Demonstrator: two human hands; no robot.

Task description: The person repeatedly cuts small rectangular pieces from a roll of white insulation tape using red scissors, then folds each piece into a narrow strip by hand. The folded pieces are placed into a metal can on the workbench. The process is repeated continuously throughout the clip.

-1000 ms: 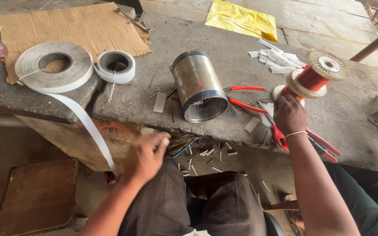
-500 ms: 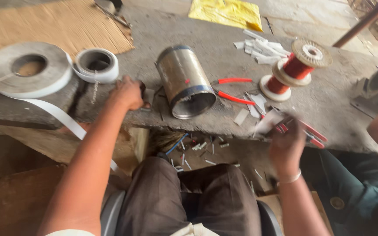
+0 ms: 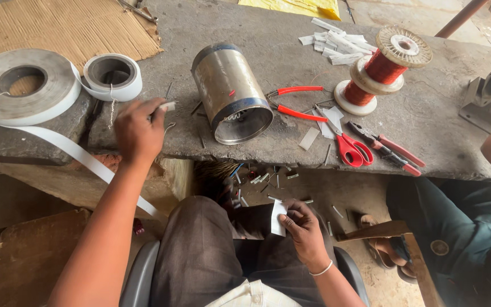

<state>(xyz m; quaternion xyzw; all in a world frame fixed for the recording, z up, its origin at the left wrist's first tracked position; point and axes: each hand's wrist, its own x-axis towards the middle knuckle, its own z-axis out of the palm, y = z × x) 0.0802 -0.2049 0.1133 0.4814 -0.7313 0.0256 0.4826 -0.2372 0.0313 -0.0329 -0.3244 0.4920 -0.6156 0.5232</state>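
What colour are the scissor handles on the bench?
Red; the scissors show clearly in the head view, right of the metal cylinder.

Our left hand [image 3: 138, 132] rests on the stone bench [image 3: 427, 119], fingers pinching a small pale strip [image 3: 169, 106] near its front edge. Our right hand [image 3: 302, 226] sits low over our lap, holding a white slip [image 3: 278, 218] between thumb and fingers. Between the hands, on the bench, a metal cylinder [image 3: 231, 94] lies on its side, open end toward us. Just right of it lie red pliers [image 3: 291, 102], then red scissors [image 3: 350, 149] and another red-handled tool [image 3: 393, 152]. A spool of copper wire [image 3: 383, 69] leans behind them, with white scraps [image 3: 336, 44] beyond. Left of our left hand sit two tape rolls, the big one [image 3: 21, 85] trailing a strip off the edge, the small one [image 3: 112, 77] beside it. Cardboard [image 3: 58, 25] lies behind.
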